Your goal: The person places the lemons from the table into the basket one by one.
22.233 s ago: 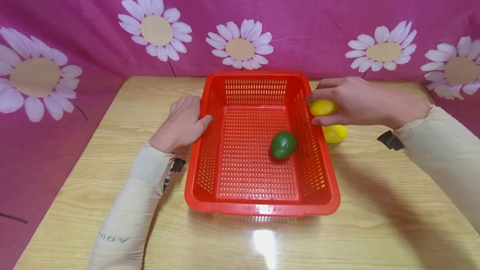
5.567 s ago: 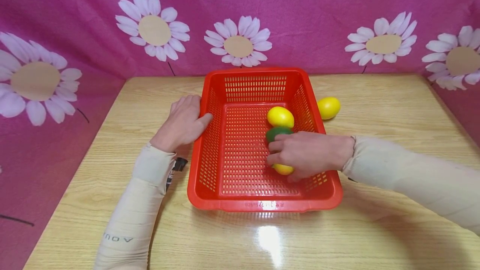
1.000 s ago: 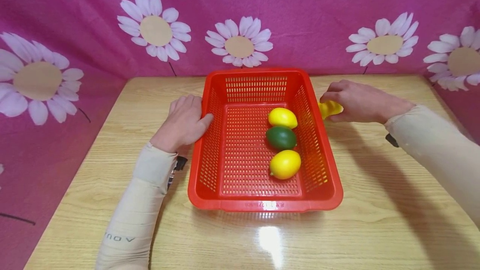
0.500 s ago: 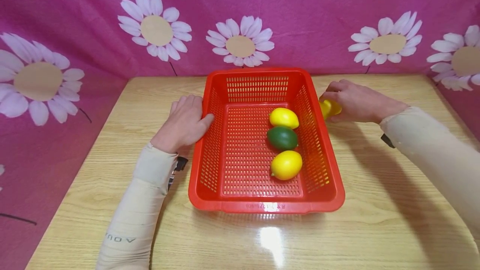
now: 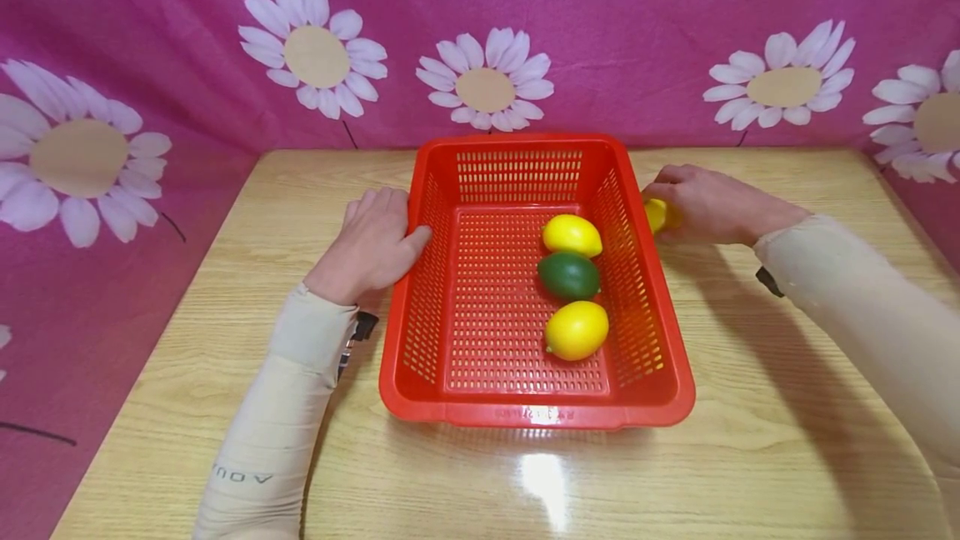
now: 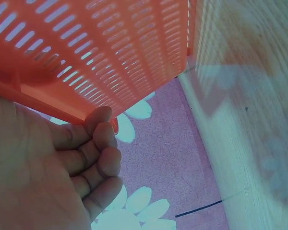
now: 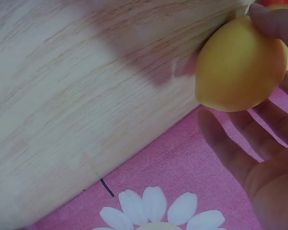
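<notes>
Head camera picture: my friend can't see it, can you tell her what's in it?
A red basket on a wooden table holds two yellow lemons with a green lime between them. The person's right hand grips another lemon just outside the basket, and the left hand rests against its other side.

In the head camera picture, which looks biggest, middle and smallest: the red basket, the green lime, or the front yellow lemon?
1. red basket, by far.
2 and 3. front yellow lemon and green lime look alike; the lemon lies nearer the camera, so no sure ranking.
</notes>
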Available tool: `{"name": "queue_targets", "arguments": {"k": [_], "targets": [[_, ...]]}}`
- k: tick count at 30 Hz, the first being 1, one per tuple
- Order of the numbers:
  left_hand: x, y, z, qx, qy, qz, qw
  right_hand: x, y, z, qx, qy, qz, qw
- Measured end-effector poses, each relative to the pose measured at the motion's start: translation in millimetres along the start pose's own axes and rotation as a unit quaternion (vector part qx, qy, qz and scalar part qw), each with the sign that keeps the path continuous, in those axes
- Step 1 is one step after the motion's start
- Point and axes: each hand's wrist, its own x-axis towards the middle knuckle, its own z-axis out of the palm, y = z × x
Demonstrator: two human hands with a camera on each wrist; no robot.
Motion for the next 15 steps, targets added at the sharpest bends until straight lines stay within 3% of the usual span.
{"name": "queue_targets", "arguments": {"k": [15], "targets": [[0.0, 1.3, -1.1, -0.007, 0.004, -0.001, 1.0000, -0.7, -3.5, 4.4, 0.016, -0.037, 0.037, 0.999]]}}
